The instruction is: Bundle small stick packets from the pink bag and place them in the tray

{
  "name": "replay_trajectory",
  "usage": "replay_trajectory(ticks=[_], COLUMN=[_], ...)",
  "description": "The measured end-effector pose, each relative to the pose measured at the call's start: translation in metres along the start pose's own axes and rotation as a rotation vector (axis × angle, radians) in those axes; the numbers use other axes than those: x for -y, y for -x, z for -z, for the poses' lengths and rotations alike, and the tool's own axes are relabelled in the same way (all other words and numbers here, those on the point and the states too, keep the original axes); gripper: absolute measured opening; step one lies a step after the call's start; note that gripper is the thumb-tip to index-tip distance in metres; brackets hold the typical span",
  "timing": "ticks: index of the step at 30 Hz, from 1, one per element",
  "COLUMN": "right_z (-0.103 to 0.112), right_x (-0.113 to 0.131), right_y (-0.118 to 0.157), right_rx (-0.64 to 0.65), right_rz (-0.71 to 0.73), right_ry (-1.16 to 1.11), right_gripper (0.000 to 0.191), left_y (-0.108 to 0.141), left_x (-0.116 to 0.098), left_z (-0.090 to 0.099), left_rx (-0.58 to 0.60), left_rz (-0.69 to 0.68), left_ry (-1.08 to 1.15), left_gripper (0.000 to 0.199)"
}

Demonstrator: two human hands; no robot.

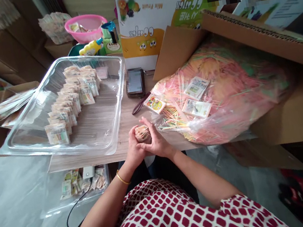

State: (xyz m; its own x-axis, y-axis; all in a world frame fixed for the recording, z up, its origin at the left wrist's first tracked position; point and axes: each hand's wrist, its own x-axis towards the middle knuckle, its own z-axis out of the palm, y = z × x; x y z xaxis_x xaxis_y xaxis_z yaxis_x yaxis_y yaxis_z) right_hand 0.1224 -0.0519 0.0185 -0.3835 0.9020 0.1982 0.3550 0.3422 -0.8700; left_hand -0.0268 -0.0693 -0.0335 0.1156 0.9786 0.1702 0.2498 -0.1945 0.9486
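Note:
Between both hands, at the table's front edge, is a small stack of printed packets (143,134), its edges facing up. My left hand (134,147) wraps around its left side. My right hand (157,140) closes on the right side, with fingers along the far end. The thumbs meet on the near side and hide part of the stack. Just to the right, an open plastic bag (223,90) of thin pink, yellow and green sticks carries a bright printed packet (155,104) and two more packets, one a greenish packet (196,87).
A clear plastic tray (114,135) with rows of bundled packets stands left. Beyond the hands lies a phone (135,82) in a dark case. A cardboard box (293,109) surrounds the bag. Behind are a pink basin (87,35) and a yellow bottle (91,47).

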Motion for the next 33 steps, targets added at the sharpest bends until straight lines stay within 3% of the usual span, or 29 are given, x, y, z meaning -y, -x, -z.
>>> replay_trajectory(ticks=[2,5,10,16,19,22,29,33], right_z=[0.011,0.023,0.027,0.033,0.035,0.034,0.031,0.022], right_x=[0.003,0.009,0.02,0.029,0.03,0.028,0.025,0.025], right_y=[-0.003,-0.01,-0.018,-0.022,-0.023,-0.021,-0.011,-0.01], right_rx=[0.093,0.243,0.264,0.354,0.404,0.391,0.289,0.232], right_rz=[0.008,-0.022,0.039,0.093,0.095,0.071,-0.008,-0.086], right_ry=[0.106,0.295,0.464,0.596,0.612,0.596,0.579,0.605], right_gripper=[0.097,0.084,0.05,0.061,0.046,0.038,0.058,0.056], left_y=[-0.001,0.0,0.004,0.006,0.006,0.005,0.006,0.004], left_x=[0.0,0.001,0.006,0.014,0.013,0.011,0.015,0.012], left_z=[0.0,0.0,-0.004,-0.008,-0.01,-0.013,-0.015,-0.019], left_rx=[-0.011,-0.013,-0.05,-0.092,-0.103,-0.125,-0.134,-0.121], left_rz=[0.003,-0.013,-0.031,-0.063,-0.06,-0.064,-0.11,-0.181], left_ry=[0.083,0.033,-0.058,-0.158,-0.188,-0.192,-0.174,-0.224], left_gripper=[0.088,0.089,0.092,0.091,0.092,0.09,0.089,0.086])
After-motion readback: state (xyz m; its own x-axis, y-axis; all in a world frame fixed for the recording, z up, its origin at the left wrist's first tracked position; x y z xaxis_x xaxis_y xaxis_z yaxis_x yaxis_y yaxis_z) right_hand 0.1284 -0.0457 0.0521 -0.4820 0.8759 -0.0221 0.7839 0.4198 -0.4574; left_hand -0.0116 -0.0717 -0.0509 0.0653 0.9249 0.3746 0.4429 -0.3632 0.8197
